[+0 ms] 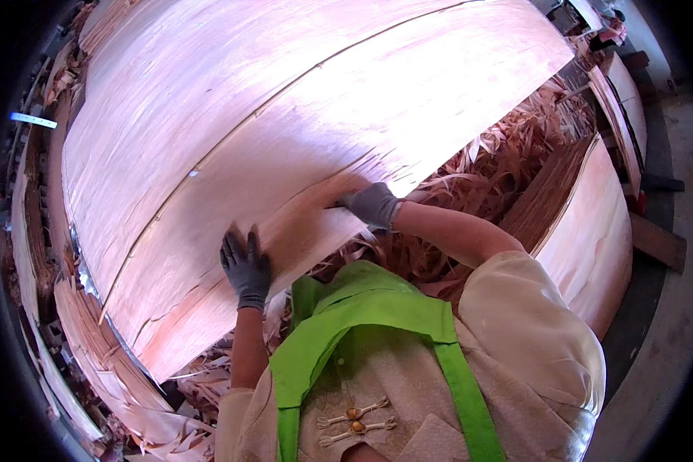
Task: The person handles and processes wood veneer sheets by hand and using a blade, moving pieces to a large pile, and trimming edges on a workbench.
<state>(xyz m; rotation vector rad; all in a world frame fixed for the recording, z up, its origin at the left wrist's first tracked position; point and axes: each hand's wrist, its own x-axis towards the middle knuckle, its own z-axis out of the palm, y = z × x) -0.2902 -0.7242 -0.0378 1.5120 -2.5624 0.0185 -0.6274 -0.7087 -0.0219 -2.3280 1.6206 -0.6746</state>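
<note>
A broad, pale pinkish wood veneer sheet [300, 115] lies in front of me, with a long dark seam across it and splits near its close edge. My left hand [246, 269], in a grey glove, rests on the sheet near that edge with its fingers spread. Further right, my right hand [371, 205], also gloved in grey, is at the sheet's near edge beside a split. Its fingers look drawn together and point left; what they pinch, if anything, is hidden.
Curly veneer scraps [485, 169] heap below the sheet's right edge. A thick veneer stack [570, 208] stands on the right. Torn veneer strips [104, 346] pile up at the left. A concrete floor [662, 339] shows at far right, and another person [613, 32] is in the distance.
</note>
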